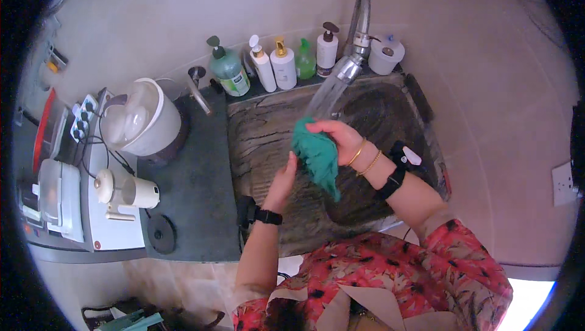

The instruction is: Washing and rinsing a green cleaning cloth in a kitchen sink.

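A wet green cloth (320,150) hangs bunched over the dark sink basin (365,194). My right hand (340,138) grips its upper right part, with the thumb lying across the top. At the cloth's left edge is my left hand (284,178), thumb upward against the fabric and its other fingers mostly hidden. Water (328,95) runs from the metal faucet (349,68) down to the top of the cloth. Both wrists carry black straps.
Pump bottles (284,68) line the sink's back ledge beside a white round container (386,56). On the left counter stand a white lidded appliance (151,120), a small kettle (132,191), its dark base (161,233) and a power strip (84,116) with cords.
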